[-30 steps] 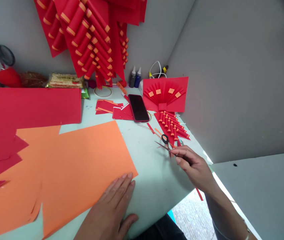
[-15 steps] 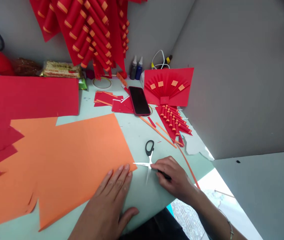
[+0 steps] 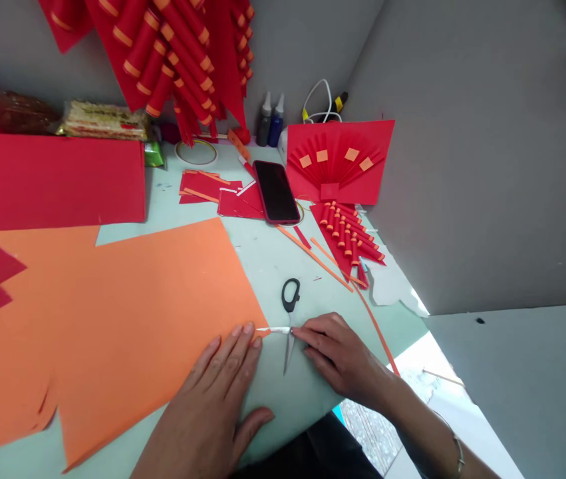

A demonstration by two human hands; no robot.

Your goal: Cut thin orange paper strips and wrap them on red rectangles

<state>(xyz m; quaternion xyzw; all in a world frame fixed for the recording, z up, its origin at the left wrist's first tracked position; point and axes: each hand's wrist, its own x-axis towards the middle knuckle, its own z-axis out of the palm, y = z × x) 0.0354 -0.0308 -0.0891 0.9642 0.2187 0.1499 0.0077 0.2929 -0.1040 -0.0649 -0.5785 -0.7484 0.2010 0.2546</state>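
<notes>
A large orange sheet of paper (image 3: 157, 299) lies on the pale green table. My left hand (image 3: 223, 379) rests flat on its near right corner, fingers stretched out and thumb apart. My right hand (image 3: 335, 352) is closed around a pair of scissors (image 3: 290, 330) with black handles. The blades are spread; one points left over the paper's corner, the other points down over the table. One handle loop sticks up free, while the other is hidden in my right hand.
Red paper sheets (image 3: 53, 179) lie at the left. A phone (image 3: 277, 191) rests on red scraps at the back. Beyond it stand two small bottles (image 3: 263, 123) and a red fan-decorated card (image 3: 340, 163). Orange strips (image 3: 315, 258) and a small paper firecracker decoration (image 3: 345, 233) lie at the right.
The scissors and my right hand have shifted slightly left, so the blade tip reaches over the paper's corner. My left hand stays pressed on the sheet. The view has tilted a little.
</notes>
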